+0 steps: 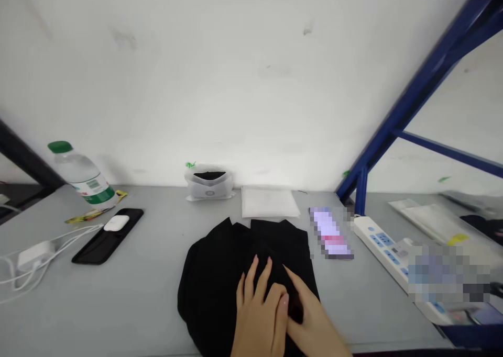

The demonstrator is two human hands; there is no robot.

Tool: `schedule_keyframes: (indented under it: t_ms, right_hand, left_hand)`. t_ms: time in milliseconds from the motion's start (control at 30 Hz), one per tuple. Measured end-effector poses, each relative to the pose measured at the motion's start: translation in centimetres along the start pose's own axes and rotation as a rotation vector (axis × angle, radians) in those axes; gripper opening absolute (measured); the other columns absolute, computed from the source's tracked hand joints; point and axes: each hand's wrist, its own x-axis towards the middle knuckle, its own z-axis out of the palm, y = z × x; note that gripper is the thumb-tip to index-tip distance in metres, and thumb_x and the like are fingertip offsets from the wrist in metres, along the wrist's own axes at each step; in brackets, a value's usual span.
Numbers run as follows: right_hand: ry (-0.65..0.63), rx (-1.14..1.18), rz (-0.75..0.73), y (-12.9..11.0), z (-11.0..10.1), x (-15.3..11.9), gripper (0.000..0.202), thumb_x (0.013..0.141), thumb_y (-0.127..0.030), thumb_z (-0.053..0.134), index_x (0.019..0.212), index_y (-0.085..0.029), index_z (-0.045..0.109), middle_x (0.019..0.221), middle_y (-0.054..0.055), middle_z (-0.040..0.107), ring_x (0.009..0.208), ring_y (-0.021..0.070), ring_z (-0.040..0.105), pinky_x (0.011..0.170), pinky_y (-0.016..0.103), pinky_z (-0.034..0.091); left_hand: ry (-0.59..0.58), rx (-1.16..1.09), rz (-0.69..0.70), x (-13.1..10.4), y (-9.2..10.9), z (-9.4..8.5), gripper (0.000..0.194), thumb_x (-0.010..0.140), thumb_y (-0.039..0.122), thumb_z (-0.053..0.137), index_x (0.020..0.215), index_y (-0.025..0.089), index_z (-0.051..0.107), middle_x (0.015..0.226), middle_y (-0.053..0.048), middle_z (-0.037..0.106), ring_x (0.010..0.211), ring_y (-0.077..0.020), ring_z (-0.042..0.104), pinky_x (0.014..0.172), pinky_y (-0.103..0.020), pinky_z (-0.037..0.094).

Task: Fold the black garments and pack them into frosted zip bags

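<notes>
A black piece of clothing (212, 283) lies in folds on the grey table, with two pointed flaps at its far edge. My left hand (257, 312) rests on top of the cloth, several fingers stretched out over it and the index finger bent near the thumb. Touching it on the right is my right hand (314, 315), its fingers partly tucked under a fold and its thumb on the near side, gripping the cloth. A dark gap in the fabric shows between the right thumb and index finger.
Behind the clothing sit a white tissue pack (210, 188) and a flat white packet (269, 202). A lit phone (332, 234) and a power strip (387, 252) are on the right. A bottle (84, 176), a black phone (94, 248) under a white earbud case (117, 222), and cables stand left.
</notes>
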Motion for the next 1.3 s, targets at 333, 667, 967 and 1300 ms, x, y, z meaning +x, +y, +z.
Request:
schedule_keyframes:
  t_ms: [333,667,967,1300]
  right_hand:
    - [-0.049,0.217,0.122,-2.3,-0.4,1.8,0.036,0.08,-0.052,0.069,0.09,-0.017,0.072,0.074,0.001,0.062,0.067,0.0153,0.054,0.055,0.023,0.041]
    - [0.012,0.68,0.283,-0.8,-1.0,1.2,0.033,0.072,-0.045,0.082,0.07,-0.018,0.064,0.064,-0.003,0.053,0.059,0.0102,0.046,0.057,0.021,0.04]
    - [0.115,0.889,0.325,-1.4,-2.4,-0.4,0.032,0.068,-0.044,0.085,0.08,-0.02,0.066,0.083,0.002,0.071,0.082,0.02,0.067,0.068,0.026,0.051]
    - [0.363,0.926,0.457,0.4,-6.6,-1.8,0.062,0.059,-0.04,0.09,0.116,-0.032,0.067,0.11,0.0,0.075,0.102,0.0258,0.07,0.069,0.028,0.058]
  left_hand:
    - [-0.024,-0.342,-0.089,0.0,-1.6,-2.1,0.031,0.087,0.015,0.054,0.116,0.024,0.057,0.142,-0.01,0.055,0.139,-0.029,0.043,0.108,-0.052,0.044]
    - [-0.011,0.253,-0.029,14.1,-8.7,-2.6,0.022,0.09,0.021,0.062,0.112,0.019,0.066,0.112,-0.009,0.067,0.105,-0.0274,0.061,0.088,-0.039,0.048]
    - [-0.042,0.312,0.179,16.8,-11.4,-0.3,0.021,0.098,0.02,0.049,0.098,0.019,0.07,0.095,-0.008,0.07,0.087,-0.0221,0.065,0.062,-0.027,0.046]
    - [0.223,0.217,0.251,11.8,-14.3,-6.1,0.029,0.101,0.02,0.039,0.119,0.02,0.062,0.117,-0.009,0.069,0.109,-0.0209,0.064,0.096,-0.038,0.053]
